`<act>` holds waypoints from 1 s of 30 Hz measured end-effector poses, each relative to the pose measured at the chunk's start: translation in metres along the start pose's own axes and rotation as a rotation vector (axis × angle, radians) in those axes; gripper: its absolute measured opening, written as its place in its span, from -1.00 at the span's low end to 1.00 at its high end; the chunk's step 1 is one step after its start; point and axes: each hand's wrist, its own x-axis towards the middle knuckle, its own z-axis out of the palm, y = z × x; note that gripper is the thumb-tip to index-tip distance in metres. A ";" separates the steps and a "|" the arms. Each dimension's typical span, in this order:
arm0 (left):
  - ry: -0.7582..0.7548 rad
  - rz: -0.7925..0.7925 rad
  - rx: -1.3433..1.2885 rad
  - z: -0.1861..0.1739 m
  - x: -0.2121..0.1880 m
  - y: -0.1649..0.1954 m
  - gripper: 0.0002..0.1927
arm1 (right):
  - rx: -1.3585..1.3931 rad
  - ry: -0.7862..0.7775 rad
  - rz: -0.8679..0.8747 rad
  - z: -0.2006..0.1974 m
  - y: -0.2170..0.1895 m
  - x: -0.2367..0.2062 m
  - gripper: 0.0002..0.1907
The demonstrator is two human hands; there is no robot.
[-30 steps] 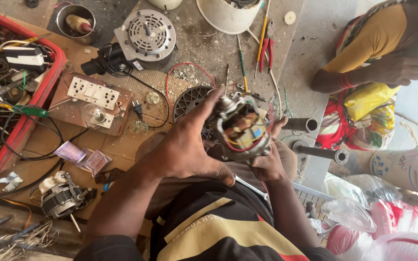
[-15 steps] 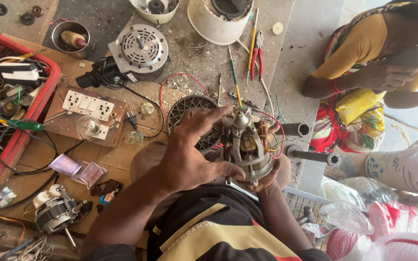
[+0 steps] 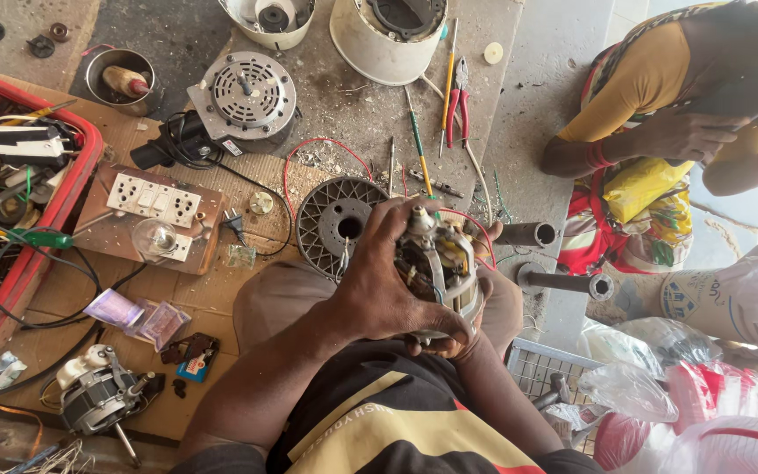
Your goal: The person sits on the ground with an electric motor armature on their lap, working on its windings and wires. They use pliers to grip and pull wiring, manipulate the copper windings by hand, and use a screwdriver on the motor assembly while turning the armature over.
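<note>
The left hand [image 3: 379, 285] is curled over the top of the motor [image 3: 436, 268], gripping it above the lap; the right hand [image 3: 454, 338] cups it from below at 5 o'clock. The motor is stripped, windings bare. Its grille cover [image 3: 339, 224] lies off at 10 o'clock, pliers [image 3: 460, 96] at 12, so reassembly looks undone

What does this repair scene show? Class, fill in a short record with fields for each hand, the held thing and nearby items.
Left hand: left hand spread over the small electric motor with copper windings, grip closed on it
Right hand: right hand mostly hidden, cupping the motor from below
Just behind motor: round grey slotted metal cover
Tools beyond: red-handled pliers
Left side: red plastic tray of wires
</note>
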 end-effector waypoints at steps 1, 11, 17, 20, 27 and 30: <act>0.002 -0.029 0.009 0.001 0.000 -0.001 0.37 | 0.009 -0.004 0.011 -0.001 -0.001 0.000 0.09; 0.080 -0.107 -0.029 0.002 -0.003 -0.014 0.33 | -0.106 0.053 -0.009 -0.012 0.017 -0.007 0.31; 0.055 -0.197 -0.427 -0.003 -0.004 -0.019 0.13 | -0.080 -0.083 0.189 -0.038 0.015 -0.008 0.33; 0.119 -0.236 -0.480 -0.002 -0.004 -0.025 0.01 | -0.121 0.053 0.319 -0.043 0.007 -0.011 0.48; 0.350 -0.431 -0.729 -0.005 -0.008 -0.047 -0.35 | -0.291 0.149 0.322 -0.014 0.000 -0.005 0.32; 0.374 -0.390 -0.706 -0.011 -0.008 -0.056 -0.40 | -0.431 0.276 0.181 0.002 0.009 0.000 0.04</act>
